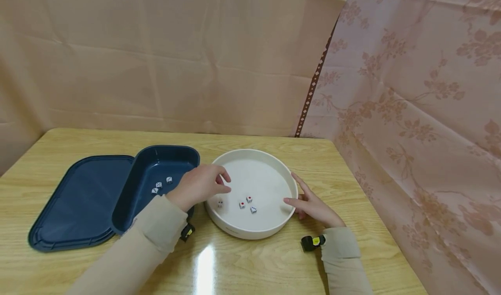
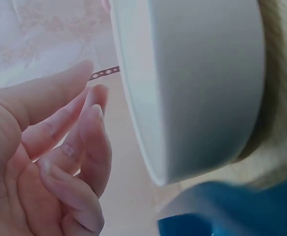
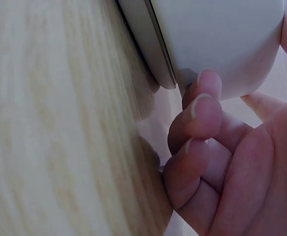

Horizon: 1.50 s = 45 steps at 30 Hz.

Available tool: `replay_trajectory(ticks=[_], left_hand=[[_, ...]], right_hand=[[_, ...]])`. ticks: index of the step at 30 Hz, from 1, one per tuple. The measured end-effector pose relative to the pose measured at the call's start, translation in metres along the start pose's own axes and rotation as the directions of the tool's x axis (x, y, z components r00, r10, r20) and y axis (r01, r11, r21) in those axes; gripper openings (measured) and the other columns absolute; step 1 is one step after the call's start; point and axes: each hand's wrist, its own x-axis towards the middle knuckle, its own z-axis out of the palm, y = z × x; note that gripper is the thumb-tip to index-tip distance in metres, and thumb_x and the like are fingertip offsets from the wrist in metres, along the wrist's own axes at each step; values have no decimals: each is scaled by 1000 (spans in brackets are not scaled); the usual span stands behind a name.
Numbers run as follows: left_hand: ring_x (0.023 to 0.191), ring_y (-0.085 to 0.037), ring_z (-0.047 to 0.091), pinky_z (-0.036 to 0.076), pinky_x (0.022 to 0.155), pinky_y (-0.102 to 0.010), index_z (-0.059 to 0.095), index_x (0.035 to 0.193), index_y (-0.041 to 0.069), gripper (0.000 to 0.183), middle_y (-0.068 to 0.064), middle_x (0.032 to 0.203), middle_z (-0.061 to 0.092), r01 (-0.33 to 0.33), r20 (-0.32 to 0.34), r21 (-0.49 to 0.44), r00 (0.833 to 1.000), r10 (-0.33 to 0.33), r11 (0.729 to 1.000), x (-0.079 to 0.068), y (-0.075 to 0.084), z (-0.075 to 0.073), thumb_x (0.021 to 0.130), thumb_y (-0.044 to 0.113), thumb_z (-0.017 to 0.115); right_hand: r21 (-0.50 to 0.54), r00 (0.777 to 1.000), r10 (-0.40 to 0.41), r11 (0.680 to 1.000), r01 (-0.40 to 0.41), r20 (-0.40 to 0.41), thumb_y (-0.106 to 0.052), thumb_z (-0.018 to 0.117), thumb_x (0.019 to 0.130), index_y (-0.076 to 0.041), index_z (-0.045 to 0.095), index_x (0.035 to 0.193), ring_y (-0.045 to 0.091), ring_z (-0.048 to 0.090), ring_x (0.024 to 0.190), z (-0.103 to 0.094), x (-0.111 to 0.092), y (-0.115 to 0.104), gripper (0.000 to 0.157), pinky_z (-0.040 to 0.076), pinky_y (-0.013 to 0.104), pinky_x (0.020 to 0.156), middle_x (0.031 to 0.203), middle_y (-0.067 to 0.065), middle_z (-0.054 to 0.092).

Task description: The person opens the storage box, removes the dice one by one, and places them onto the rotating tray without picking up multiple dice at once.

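Note:
A round white tray (image 1: 250, 233) with a raised rim stands on the table, several white dice (image 1: 242, 205) lying in it toward the front left. One die (image 1: 220, 203) near its left wall looks blurred. Over the tray's left rim hovers my left hand (image 1: 203, 183), fingers loosely bent; in the left wrist view nothing shows between thumb and fingertips (image 2: 99, 93). At the tray's right side my right hand (image 1: 315, 206) grips the rim, its thumb over the inside. The right wrist view shows bent fingers (image 3: 202, 115) against the outer wall.
Left of the tray is a deep dark blue box (image 1: 135, 190) with three dice (image 1: 158, 185) inside, partly hidden by my left arm. A flat blue lid (image 1: 82, 199) lies beyond it on the wooden table (image 1: 274, 269). Curtains (image 1: 176, 69) hang behind and to the right.

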Motion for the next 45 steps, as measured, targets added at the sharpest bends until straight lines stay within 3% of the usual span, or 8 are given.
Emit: replay_trajectory(ticks=[6,12,24,34,45], left_hand=[[88,-20,59,48,75,-34,72,109,18,25,-1,96,67,-33,-41,-6,999,33,999,-6,0,-16,90,34,73],[92,-22,60,52,77,-35,71,112,18,27,-5,104,67,-18,-44,-3,999,18,1000,-9,0,-37,93,37,68],[92,-23,62,51,75,-37,70,112,16,29,-7,107,68,-66,-77,72,994,72,995,-13,3,-65,95,38,65],[99,-26,63,53,81,-41,69,114,12,32,-10,114,67,-30,-88,44,996,33,999,-9,-22,-74,95,37,66],[104,-31,62,52,86,-47,66,118,6,37,-16,121,64,22,-41,41,999,-20,999,-2,-54,-74,96,36,64]], right_hand=[[9,1000,3,1000,-3,1,-38,70,91,-39,6,158,17,51,66,1,1,1,93,49,29,67,86,6,59],[11,1000,-4,1000,4,3,-36,69,92,-37,5,159,16,51,65,1,1,1,92,49,29,66,85,6,59],[0,1000,-22,1000,22,8,-33,67,95,-35,3,159,16,49,63,0,-1,-2,91,49,29,64,78,4,54],[4,1000,-8,1000,8,1,-34,67,94,-36,3,159,17,49,64,1,-1,-2,92,49,29,65,80,5,55],[10,1000,-9,1000,9,2,-33,67,94,-35,4,159,16,49,62,1,-1,-1,91,48,28,63,81,5,57]])
